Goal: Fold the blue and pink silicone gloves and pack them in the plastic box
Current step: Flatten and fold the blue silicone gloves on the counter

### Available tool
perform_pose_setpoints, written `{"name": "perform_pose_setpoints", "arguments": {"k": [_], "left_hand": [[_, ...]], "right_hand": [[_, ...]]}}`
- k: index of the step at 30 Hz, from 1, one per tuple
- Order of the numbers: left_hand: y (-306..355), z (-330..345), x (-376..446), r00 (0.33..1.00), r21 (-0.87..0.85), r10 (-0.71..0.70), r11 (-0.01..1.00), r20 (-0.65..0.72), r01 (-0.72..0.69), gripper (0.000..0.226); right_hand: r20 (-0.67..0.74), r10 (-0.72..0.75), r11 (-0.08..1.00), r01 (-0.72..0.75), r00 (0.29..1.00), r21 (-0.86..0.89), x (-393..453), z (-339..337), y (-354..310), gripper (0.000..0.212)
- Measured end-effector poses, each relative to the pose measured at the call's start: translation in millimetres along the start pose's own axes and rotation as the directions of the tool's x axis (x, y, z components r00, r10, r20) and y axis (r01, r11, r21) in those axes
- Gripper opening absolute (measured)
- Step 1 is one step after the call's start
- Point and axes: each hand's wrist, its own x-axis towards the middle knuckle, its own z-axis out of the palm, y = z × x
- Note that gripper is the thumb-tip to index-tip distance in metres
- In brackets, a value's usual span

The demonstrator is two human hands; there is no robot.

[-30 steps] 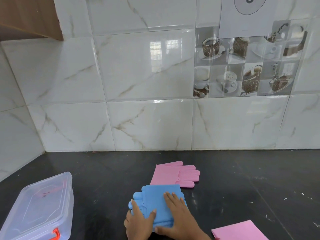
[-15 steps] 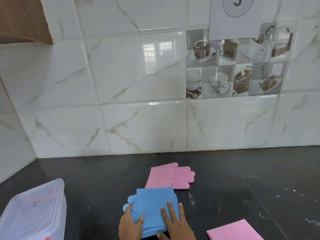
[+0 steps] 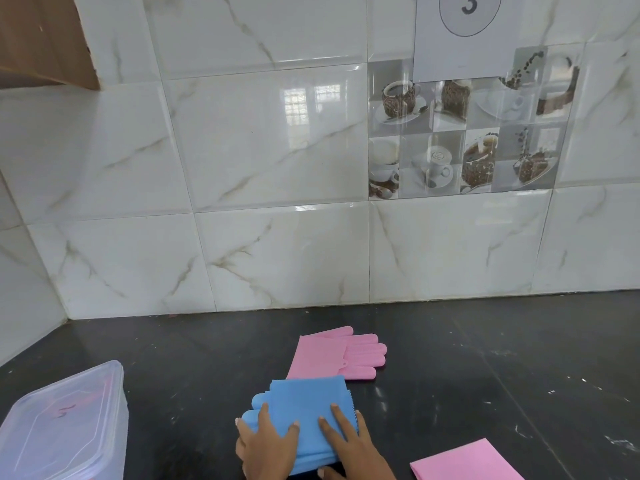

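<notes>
The table is a black polished slab, speckled with pale flecks toward its right side, and it runs back to a wall of glossy white marble-look tiles with thin brown veins. A decorative panel of coffee cups and beans is set into the tiles on the right, and above it hangs a white sheet with a circled 3. A brown wooden cabinet corner juts in at the top left.

Near the front edge lies the folded blue glove, its fingertips poking out to the left. The left hand rests on its left part with fingers spread fairly straight, the thumb on top. The right hand presses flat on its right part, fingers extended. Neither hand curls round anything.

Just behind the blue one, touching its far edge, lies a pink glove, fingers pointing right. Another pink piece sits at the bottom right, cut by the frame. The clear plastic box, lid on, stands well to the left.
</notes>
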Motion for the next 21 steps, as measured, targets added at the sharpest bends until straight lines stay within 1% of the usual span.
{"name": "perform_pose_setpoints", "arguments": {"k": [4,5,6,7,8,9,10,11,12,13,14,16,19,20,21], "left_hand": [[-6.1,0.1,4.5,1.0,0.021,-0.025,0.999,-0.017,0.025,0.073],[-7.8,-0.2,5.9,0.999,0.018,-0.03,0.999,-0.023,0.03,0.073],[-9.1,-0.4,7.0,0.999,0.022,-0.035,0.999,-0.027,0.036,0.073],[-9.8,-0.9,8.0,0.999,0.03,-0.038,0.999,-0.032,0.039,0.074],[-9.9,-1.2,8.9,0.999,0.035,-0.038,0.999,-0.035,0.039,0.074],[-9.7,-1.5,10.1,0.999,0.035,-0.038,0.999,-0.033,0.039,0.073],[-9.6,-1.8,10.8,0.999,0.034,-0.04,0.999,-0.024,0.041,0.073],[-9.1,-2.4,10.6,0.999,0.036,-0.044,0.998,-0.012,0.044,0.074],[-9.7,-2.6,10.4,0.999,0.041,-0.047,0.998,-0.002,0.048,0.075],[-10.7,-3.1,10.6,0.999,0.042,-0.046,0.998,0.003,0.046,0.077],[-11.7,-3.9,10.0,0.999,0.039,-0.041,0.998,0.009,0.04,0.079],[-13.2,-6.3,9.0,1.0,0.035,-0.019,0.999,0.018,0.019,0.084],[-14.6,-9.7,9.8,0.999,0.048,-0.02,0.999,0.032,0.018,0.078],[-14.8,-10.9,9.6,0.999,0.054,-0.019,0.998,0.04,0.016,0.08],[-15.2,-11.8,9.2,0.999,0.051,-0.015,0.999,0.049,0.013,0.083]], "right_hand": [[0.048,0.023,1.0,-0.023,0.999,-0.008,1.2,2.4,-4.2,0.047],[0.028,0.014,1.0,-0.014,1.0,0.01,1.3,3.7,-6.0,0.049],[-0.042,-0.009,1.0,0.009,0.999,0.012,4.1,7.1,-5.5,0.053],[-0.116,0.002,1.0,0.001,0.993,0.025,5.0,8.5,-4.3,0.055],[-0.124,0.021,0.999,-0.017,0.992,0.035,4.8,10.3,-1.9,0.056],[-0.083,0.044,0.998,-0.04,0.996,0.057,2.4,7.4,-5.4,0.058],[-0.043,0.052,0.997,-0.05,0.998,0.056,2.8,7.7,-7.6,0.065],[0.0,0.065,0.995,-0.064,0.998,0.077,1.5,6.3,-7.9,0.083],[0.001,0.059,0.994,-0.059,0.998,0.089,1.9,3.9,-7.1,0.104],[0.002,0.073,0.992,-0.073,0.997,0.101,1.1,-0.3,-7.1,0.117],[-0.027,0.075,0.991,-0.071,0.997,0.116,0.8,0.4,-8.1,0.117],[-0.091,0.08,0.968,-0.056,0.993,0.246,-5.3,-4.9,-18.0,0.11],[-0.201,0.199,0.878,-0.083,0.959,0.472,-5.5,-5.6,-25.0,0.128],[-0.222,0.228,0.843,-0.078,0.948,0.533,-6.2,-6.9,-26.5,0.128],[-0.22,0.235,0.821,-0.072,0.947,0.566,-5.7,-7.8,-28.5,0.114]]}}
